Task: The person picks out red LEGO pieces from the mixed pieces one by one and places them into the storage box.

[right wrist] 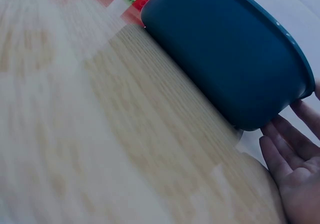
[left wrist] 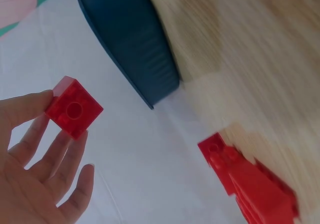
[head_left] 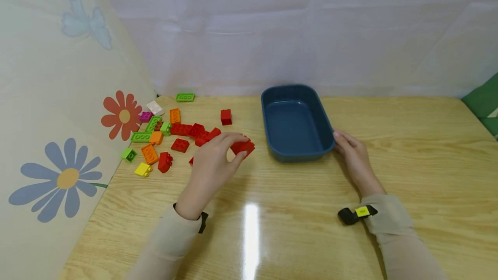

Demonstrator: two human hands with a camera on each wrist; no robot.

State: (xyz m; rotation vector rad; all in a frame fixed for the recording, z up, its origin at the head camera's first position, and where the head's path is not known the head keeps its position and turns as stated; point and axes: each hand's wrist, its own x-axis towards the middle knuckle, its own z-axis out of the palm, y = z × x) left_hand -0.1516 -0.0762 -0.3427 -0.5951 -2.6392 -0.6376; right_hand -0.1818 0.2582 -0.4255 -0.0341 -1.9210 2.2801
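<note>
My left hand (head_left: 212, 165) pinches a red toy brick (left wrist: 75, 109) between thumb and fingertips, raised over the table just left of a dark blue plastic bin (head_left: 297, 157). In the left wrist view the brick's hollow, square end shows. At the bin's right side, my right hand (head_left: 353, 159) holds the near right corner, thumb at the rim and fingers against the outer wall (right wrist: 225, 59). The bin's inside shows bare in the head view. Several red bricks (head_left: 180, 129) lie behind and left of my left hand, partly hidden by it.
Green, orange, yellow, magenta and white bricks lie scattered at the table's left, among them an orange brick (head_left: 149, 154) and a yellow brick (head_left: 143, 169). A single red brick (head_left: 226, 117) sits left of the bin. White cloth (head_left: 218, 29) hangs behind the wooden table (head_left: 303, 211).
</note>
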